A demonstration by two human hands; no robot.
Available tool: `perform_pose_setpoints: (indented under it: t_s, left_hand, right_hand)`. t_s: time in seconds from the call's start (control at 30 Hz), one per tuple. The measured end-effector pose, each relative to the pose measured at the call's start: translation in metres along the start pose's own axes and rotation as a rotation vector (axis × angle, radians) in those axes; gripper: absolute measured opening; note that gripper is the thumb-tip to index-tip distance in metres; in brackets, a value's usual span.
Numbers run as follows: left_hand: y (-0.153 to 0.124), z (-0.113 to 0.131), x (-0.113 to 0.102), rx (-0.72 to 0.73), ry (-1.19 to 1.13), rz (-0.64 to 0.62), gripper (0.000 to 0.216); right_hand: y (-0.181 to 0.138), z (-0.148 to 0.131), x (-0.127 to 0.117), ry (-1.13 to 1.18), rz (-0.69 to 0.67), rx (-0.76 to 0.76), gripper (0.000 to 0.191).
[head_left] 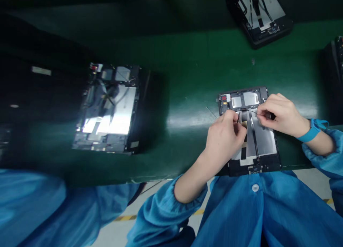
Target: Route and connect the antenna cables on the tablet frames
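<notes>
An opened tablet-like device (264, 145) lies at the front edge of the green table, its inner side up, with a silver plate, dark flat cables and small circuit parts showing. My left hand (225, 134) is over its left side, fingers curled into a pinch; what lies between the fingertips is hidden. On the other side, my right hand (278, 113) pinches a thin black wire (251, 111) that runs across the top of the silver plate. A blue band circles my right wrist.
Stacked opened devices (118, 107) stand at the left, blurred. Another opened device (268, 15) sits at the back right, and a dark stack (334, 68) at the right edge. A thin stick-like piece (211, 112) lies left of my device. A person's blue sleeve (66, 207) is at lower left.
</notes>
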State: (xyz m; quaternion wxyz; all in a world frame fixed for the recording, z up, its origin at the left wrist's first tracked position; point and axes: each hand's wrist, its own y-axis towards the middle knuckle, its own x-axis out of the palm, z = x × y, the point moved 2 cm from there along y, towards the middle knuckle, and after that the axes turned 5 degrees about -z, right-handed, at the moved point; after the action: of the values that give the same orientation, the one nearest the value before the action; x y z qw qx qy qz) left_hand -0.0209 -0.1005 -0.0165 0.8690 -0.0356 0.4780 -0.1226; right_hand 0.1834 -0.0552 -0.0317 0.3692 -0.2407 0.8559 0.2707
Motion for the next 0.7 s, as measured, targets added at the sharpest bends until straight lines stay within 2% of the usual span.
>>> perform_pose_setpoints:
  t_s: [0.2,0.3,0.4,0.5,0.6,0.7]
  left_hand:
    - [-0.003,-0.003,0.000,-0.001,-0.044,0.041,0.012]
    - [0.004,0.009,0.004,0.075,0.129,0.108,0.023]
    - [0.016,0.026,0.012,0.109,0.303,0.059,0.027]
    - [0.022,0.037,0.016,0.097,0.363,0.024,0.023]
    - [0.013,0.038,0.014,0.116,0.362,0.038,0.026]
    - [-0.007,0.034,0.004,0.221,0.332,0.147,0.033]
  right_hand:
    - [-0.007,0.010,-0.004,0.172,0.089,0.249,0.007]
    - [-0.006,0.013,-0.004,0.243,0.114,0.296,0.005]
    - [-0.006,0.015,-0.003,0.334,0.128,0.382,0.007]
    - [-0.007,0.017,-0.004,0.448,0.159,0.482,0.014]
    - [-0.008,0.020,-0.004,0.526,0.179,0.543,0.020]
    - [-0.009,0.022,-0.003,0.554,0.169,0.573,0.021]
